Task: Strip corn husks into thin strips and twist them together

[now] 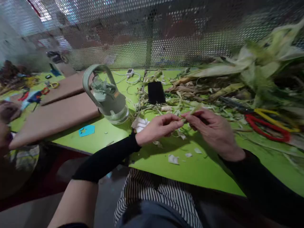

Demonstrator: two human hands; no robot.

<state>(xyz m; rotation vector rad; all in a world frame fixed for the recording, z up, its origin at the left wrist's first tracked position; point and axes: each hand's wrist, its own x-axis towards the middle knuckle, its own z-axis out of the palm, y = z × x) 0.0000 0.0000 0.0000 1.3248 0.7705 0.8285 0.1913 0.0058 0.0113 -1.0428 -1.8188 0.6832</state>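
My left hand [158, 128] and my right hand [212, 131] meet over the green table [180, 164], fingertips pinched together on a thin pale strip of plant stalk [191, 111] between them. Both hands are closed around it; the piece is small and partly hidden by the fingers. Torn white scraps [173, 159] lie on the table right under my hands. A crumpled white husk piece [140, 123] lies just behind my left wrist.
A clear water bottle with a green handle [108, 95] lies left of my hands. A black phone [156, 92] sits behind them. Red and yellow scissors [268, 126] lie at right beside a heap of leaves and stalks [256, 72]. Brown boards [57, 114] sit left; a mesh wall stands behind.
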